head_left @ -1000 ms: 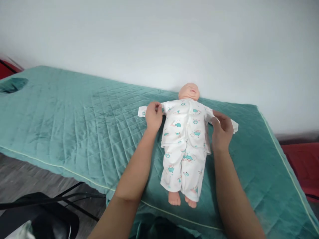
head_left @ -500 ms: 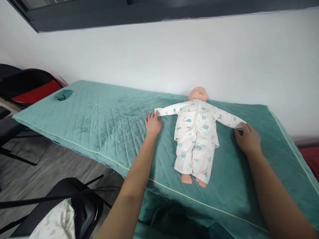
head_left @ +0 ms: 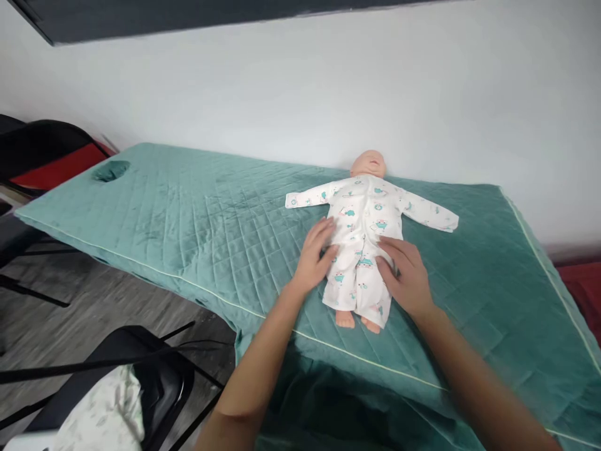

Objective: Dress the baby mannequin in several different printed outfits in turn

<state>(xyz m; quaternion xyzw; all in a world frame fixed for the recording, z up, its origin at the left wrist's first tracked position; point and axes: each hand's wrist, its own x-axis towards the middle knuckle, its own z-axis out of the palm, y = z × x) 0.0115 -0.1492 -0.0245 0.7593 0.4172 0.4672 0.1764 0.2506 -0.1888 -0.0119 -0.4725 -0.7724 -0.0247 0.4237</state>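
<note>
A baby doll [head_left: 369, 164] lies on its back, arms spread wide, on a green quilted bed cover [head_left: 225, 225]. It wears a white printed pajama top [head_left: 361, 207] and matching pajama pants [head_left: 357, 279]; bare feet show below the cuffs. At the doll's waist on the left side, my left hand [head_left: 315, 255] rests by the hem of the top, thumb apart from the fingers. My right hand [head_left: 407, 272] touches the opposite side of the waist, its thumb also spread from the fingers. Both look open, with fingertips on the cloth.
A white wall [head_left: 225, 94] runs behind the bed. On the left, a black folding chair [head_left: 131, 369] holds a printed white cloth [head_left: 106, 410]. Further off stands another black chair [head_left: 51, 147] near something red. The bed has a face hole [head_left: 111, 171] at its far left end.
Both my hands have left the sleeve cuffs and moved inward to the doll's waist. The doll's arms stay spread. The view has shifted slightly.
</note>
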